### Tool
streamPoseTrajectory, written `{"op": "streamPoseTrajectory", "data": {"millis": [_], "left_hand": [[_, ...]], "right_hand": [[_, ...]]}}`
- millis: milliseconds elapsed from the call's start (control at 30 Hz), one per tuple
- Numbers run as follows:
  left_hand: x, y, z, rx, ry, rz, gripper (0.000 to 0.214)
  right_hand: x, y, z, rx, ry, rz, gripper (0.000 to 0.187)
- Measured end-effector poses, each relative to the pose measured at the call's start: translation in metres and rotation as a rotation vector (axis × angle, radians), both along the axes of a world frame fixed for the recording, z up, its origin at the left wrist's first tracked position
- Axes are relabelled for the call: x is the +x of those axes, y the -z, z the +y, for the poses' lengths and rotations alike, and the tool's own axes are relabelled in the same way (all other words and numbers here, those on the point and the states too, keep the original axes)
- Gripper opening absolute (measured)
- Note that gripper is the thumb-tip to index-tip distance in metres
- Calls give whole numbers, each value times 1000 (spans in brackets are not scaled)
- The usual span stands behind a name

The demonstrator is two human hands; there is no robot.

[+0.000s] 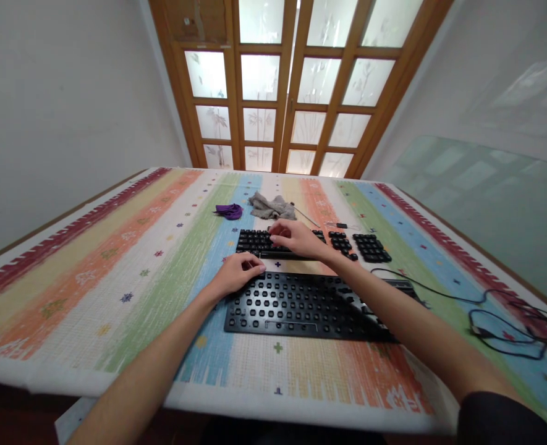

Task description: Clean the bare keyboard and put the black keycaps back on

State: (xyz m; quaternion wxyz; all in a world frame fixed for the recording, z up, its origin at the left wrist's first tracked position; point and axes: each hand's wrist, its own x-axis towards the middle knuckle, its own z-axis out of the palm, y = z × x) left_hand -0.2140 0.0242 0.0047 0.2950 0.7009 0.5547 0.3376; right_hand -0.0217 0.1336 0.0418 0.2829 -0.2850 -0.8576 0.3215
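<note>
Keyboard (pixel 296 303) is lying flat on the desk (pixel 138 334), nearer the body than the loose keycaps (pixel 253 240), which are sitting in rows just behind it. L hand (pixel 240 273) is resting by its rear left corner, thumb & fingertips curling close; can't tell if that grip is holding a cap. R hand (pixel 296 238) is hanging over the keycaps, fingers pointing down; can't tell if its grip is pinching one. Keyboard's prob. feeling stiff & fairly heavy: best gripping both short ends, w/ palms staying off the bare switches (pixel 274 303). Caps are prob. feeling light, hard, a bit slippery; pinching opp. sides is looking safest.
</note>
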Motion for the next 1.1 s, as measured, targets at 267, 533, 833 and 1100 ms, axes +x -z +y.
{"op": "streamPoseTrajectory", "data": {"millis": [267,533,833,1100], "left_hand": [[-3,1,1,7,29,-2,27],[-6,0,1,-22,63,-37,26],[-6,1,1,12,76,-6,25],[-6,1,1,11,75,17,26]], "right_hand": [[13,11,-42,-58,-97,-50,8],[14,21,-50,-72,-93,-35,9],[15,27,-57,-34,-122,19,10],[15,31,-64,31,-128,50,12]]}}
